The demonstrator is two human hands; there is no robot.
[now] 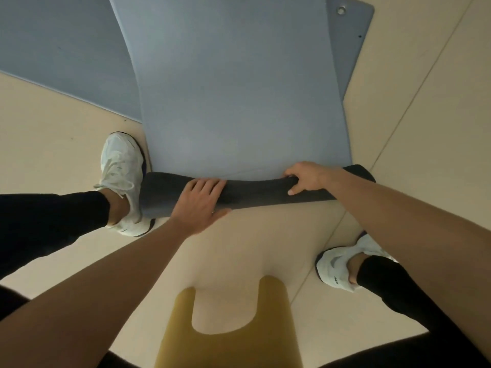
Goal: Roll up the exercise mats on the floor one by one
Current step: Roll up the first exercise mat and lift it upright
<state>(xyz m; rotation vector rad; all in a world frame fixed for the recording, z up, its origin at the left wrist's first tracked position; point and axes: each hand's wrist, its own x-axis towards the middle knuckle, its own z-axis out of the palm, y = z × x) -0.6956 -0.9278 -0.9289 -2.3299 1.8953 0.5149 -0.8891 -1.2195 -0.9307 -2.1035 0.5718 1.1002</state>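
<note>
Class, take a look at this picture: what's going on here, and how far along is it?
A person bends over a blue-grey mat on the floor and is rolling it up from the near end. The left hand presses flat on the dark roll; the right hand grips it with curled fingers. Most of it is unrolled. A second mat and a third mat lie flat, partly under it.

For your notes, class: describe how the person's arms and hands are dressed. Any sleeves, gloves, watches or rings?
The left forearm and right forearm are bare, with no sleeves in view. The left hand and right hand wear no gloves; no watch, bracelet or ring shows.
</note>
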